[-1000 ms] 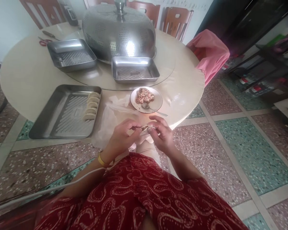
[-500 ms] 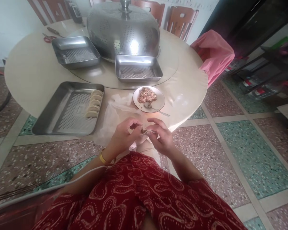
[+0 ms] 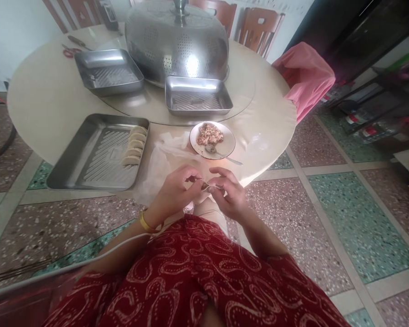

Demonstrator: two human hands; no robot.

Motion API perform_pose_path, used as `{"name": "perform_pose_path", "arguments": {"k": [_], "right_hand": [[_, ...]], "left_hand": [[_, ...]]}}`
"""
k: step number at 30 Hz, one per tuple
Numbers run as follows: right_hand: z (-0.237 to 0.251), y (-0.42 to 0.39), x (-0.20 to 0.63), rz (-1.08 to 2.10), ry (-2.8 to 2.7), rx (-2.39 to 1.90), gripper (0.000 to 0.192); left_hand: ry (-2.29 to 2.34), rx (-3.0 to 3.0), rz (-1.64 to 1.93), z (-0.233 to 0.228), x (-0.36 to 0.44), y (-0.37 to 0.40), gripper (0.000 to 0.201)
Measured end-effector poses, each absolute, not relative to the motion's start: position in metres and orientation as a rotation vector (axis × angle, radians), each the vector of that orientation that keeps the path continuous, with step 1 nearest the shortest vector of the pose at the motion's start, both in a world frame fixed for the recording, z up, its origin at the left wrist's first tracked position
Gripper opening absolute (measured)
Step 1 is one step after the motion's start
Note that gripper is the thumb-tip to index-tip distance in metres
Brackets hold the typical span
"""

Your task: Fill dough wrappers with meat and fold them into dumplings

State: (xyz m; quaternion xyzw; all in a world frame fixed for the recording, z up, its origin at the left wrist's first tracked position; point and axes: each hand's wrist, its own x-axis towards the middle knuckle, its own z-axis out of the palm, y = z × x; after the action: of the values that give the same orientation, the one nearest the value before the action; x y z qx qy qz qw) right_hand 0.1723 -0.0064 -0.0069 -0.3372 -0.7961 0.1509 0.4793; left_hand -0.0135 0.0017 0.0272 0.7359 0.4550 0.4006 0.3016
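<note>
A pale dumpling wrapper (image 3: 207, 186) with filling is pinched between both hands, just below the table's front edge. My left hand (image 3: 173, 193), with a yellow band on the wrist, grips its left side. My right hand (image 3: 229, 193) grips its right side with fingertips on the edge. A white plate (image 3: 225, 146) of minced filling with a metal spoon (image 3: 220, 154) stands on the table just beyond my hands. A steel tray (image 3: 88, 159) at the left holds several folded dumplings (image 3: 134, 145) along its right side.
The round beige table (image 3: 47, 104) also carries two smaller steel trays (image 3: 109, 75) (image 3: 197, 97), a domed perforated steel cover (image 3: 177, 41) and a crumpled clear plastic bag (image 3: 163, 156). A pink cloth (image 3: 303, 75) hangs on a chair at right. Terrazzo floor lies around.
My fingers have shifted along the wrapper's edge, pressing it closed. The view has drifted slightly, so the table sits a little further right and up.
</note>
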Motion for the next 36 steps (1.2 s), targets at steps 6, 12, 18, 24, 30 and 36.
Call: {"name": "perform_pose_path", "arguments": {"k": [6, 12, 18, 24, 30, 36], "right_hand": [[-0.008, -0.008, 0.173, 0.35, -1.92, -0.832, 0.016], [-0.005, -0.007, 0.172, 0.335, -1.887, -0.847, 0.016], [-0.001, -0.008, 0.17, 0.334, -1.904, -0.833, 0.014], [-0.002, -0.009, 0.17, 0.326, -1.939, -0.838, 0.014], [-0.005, -0.009, 0.17, 0.305, -1.858, -0.88, 0.013], [-0.003, -0.009, 0.168, 0.323, -1.857, -0.895, 0.013]], "left_hand": [[1.267, 1.825, 1.054, 0.025, -0.008, -0.001, 0.009], [1.18, 1.74, 1.061, 0.025, -0.013, -0.002, 0.017], [1.174, 1.67, 0.97, 0.023, -0.013, 0.001, 0.011], [1.114, 1.583, 0.881, 0.014, -0.013, 0.006, 0.003], [1.018, 1.382, 0.912, 0.018, -0.019, 0.005, 0.019], [1.063, 1.418, 0.964, 0.015, -0.02, 0.002, 0.021]]}}
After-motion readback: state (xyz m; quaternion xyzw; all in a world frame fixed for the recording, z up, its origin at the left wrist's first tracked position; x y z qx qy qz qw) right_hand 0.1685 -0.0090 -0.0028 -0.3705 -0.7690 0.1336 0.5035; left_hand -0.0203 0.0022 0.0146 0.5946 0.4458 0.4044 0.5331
